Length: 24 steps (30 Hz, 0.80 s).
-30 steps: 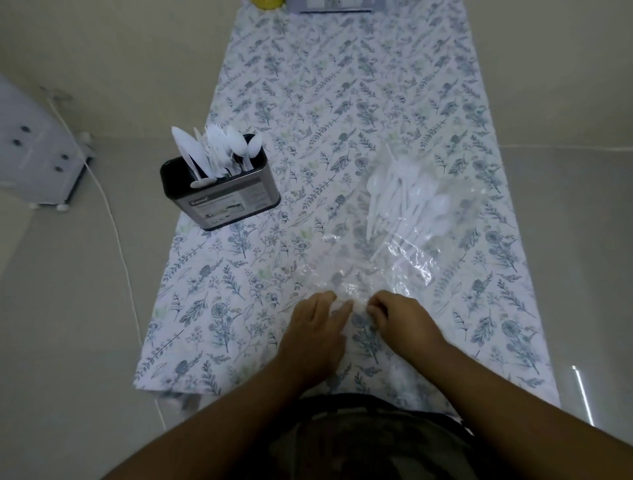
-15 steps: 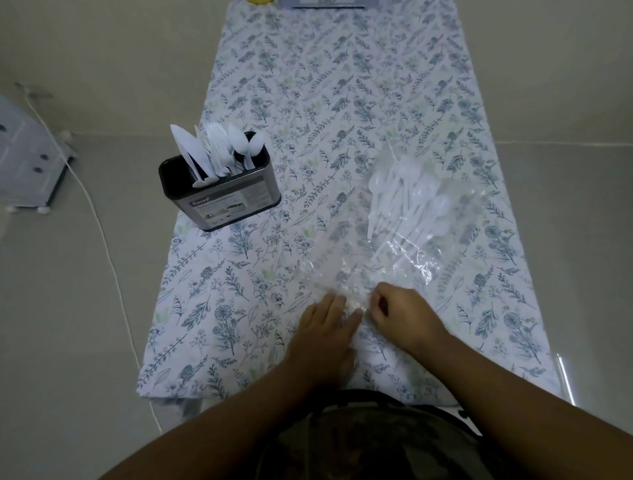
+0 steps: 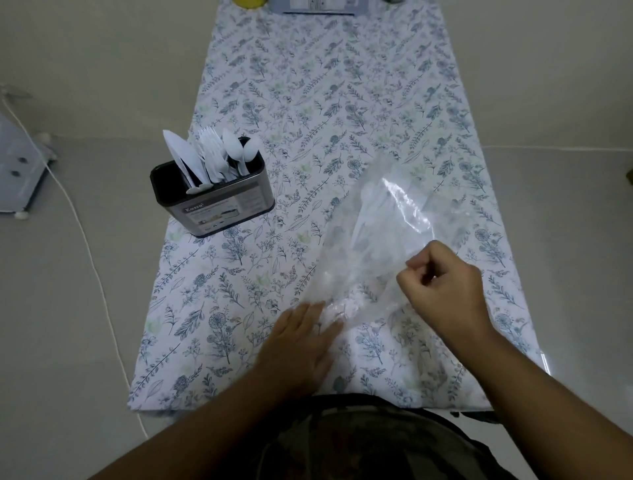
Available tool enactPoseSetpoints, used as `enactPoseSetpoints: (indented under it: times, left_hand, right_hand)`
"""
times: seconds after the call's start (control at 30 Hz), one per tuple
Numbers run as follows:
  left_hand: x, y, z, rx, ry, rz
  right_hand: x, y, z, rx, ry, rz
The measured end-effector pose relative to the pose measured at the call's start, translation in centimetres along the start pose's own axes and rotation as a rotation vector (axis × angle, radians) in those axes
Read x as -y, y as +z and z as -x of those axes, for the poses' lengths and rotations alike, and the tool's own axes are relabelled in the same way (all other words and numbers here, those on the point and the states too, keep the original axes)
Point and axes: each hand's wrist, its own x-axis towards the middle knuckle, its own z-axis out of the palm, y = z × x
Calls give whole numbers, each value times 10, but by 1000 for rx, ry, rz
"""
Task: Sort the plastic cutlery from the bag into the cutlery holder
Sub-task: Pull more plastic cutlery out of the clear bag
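Note:
A clear plastic bag (image 3: 387, 219) with white plastic cutlery (image 3: 373, 209) blurred inside lies on the right half of the table. My right hand (image 3: 445, 287) pinches the bag's near edge and holds it lifted off the cloth. My left hand (image 3: 301, 346) lies flat with fingers together, pressing the bag's near left corner onto the table. A dark metal cutlery holder (image 3: 219, 202) stands at the left, with white knives, forks and spoons (image 3: 212, 161) upright in it.
The table (image 3: 308, 85) wears a white cloth with a blue floral print. A yellow object (image 3: 248, 2) and a flat box (image 3: 322, 6) sit at the far end. A white cord (image 3: 85, 246) runs over the floor on the left beside a grey device (image 3: 17, 178).
My right hand has risen and moved right, pulling the bag's edge up off the table. The cutlery inside has shifted and blurred. My left hand has stayed pressed on the corner.

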Motion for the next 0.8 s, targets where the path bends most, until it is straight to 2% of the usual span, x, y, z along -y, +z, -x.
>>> enactPoseSetpoints:
  times: [0.13,0.2,0.33,0.43,0.5,0.57,0.6,0.67,0.8]
  left_hand:
    - [-8,-19,-11,-72,28,101]
    - [-7,-14,-16,-64,54,168]
    - [15,6,-7,-32,87,228]
    - [28,-2,6,-74,43,402]
    - [28,-15,15,-145,-103,693]
    - [12,-35,15,-227,-351,1097]
    - [3,-44,11,-234,-501,1281]
    - [-14,-55,0,-221,-748,1502]
    - [-31,-66,-17,-279,-941,1616]
  right_hand:
    - [5,8,11,214,-68,113]
    - [4,16,16,270,-86,152]
    - [13,16,22,297,-15,11]
    - [22,13,24,429,-27,-45]
    - [23,16,25,593,-52,-20]
    - [15,19,22,676,-80,50]
    - [9,18,17,657,-76,68]
    - [-5,15,-4,539,-32,79]
    - [-33,7,-66,264,-39,216]
